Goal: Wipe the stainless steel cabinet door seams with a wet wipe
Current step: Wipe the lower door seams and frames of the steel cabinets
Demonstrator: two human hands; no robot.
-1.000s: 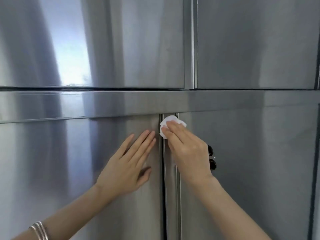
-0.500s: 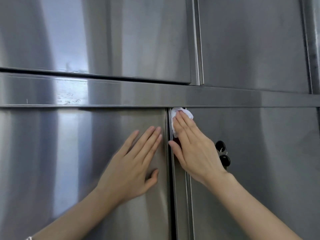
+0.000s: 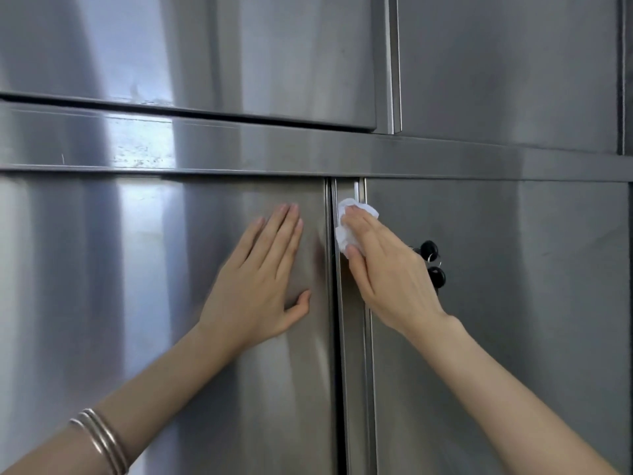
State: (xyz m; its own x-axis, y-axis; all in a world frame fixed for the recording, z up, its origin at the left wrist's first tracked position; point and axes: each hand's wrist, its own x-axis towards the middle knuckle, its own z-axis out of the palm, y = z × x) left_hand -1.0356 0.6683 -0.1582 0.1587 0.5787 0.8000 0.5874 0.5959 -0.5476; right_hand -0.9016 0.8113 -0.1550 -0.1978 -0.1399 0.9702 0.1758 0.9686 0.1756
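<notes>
To clean this vertical seam well, I should keep the wet wipe pushed into the groove and draw it down in one firm, steady stroke. My right hand pinches the bunched wipe between thumb and nearly straight fingers near the seam's top. My left hand lies flat, fingers straight, on the left door.

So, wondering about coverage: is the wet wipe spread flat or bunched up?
Bunched up: the wet wipe shows as a crumpled wad between the right hand's fingers and thumb, at the door seam.
</notes>
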